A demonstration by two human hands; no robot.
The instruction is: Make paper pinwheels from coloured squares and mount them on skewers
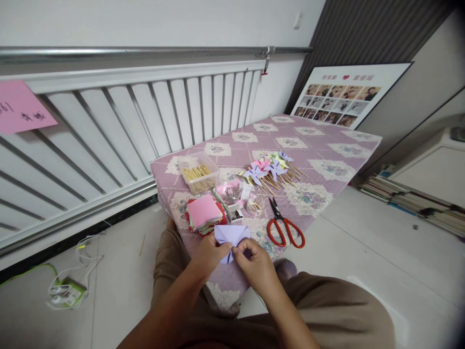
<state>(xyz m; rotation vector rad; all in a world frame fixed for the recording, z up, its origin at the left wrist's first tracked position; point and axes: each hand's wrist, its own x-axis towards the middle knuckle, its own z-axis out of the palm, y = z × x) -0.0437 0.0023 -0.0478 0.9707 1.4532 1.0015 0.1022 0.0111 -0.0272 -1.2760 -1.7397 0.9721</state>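
Note:
A lilac paper square (232, 233), cut and partly folded toward its middle, is held over the near end of the table. My left hand (210, 254) pinches its left side, thumb near the centre. From the right, my right hand (253, 257) grips the same paper, its fingertips close to the left thumb. Whether a small pin sits between the fingertips I cannot tell. Just beyond the hands lies a stack of coloured paper squares (204, 211), pink on top. Scissors with red handles (285, 228) rest to the right, blades pointing away.
Behind the paper stack stand a clear box of wooden sticks (199, 177) and a container of small metal pieces (230, 194). A tape roll (254, 207) is nearby. Finished paper pinwheels (271, 169) lie farther back on the floral tablecloth (341, 169). A radiator (203, 111) runs along the left.

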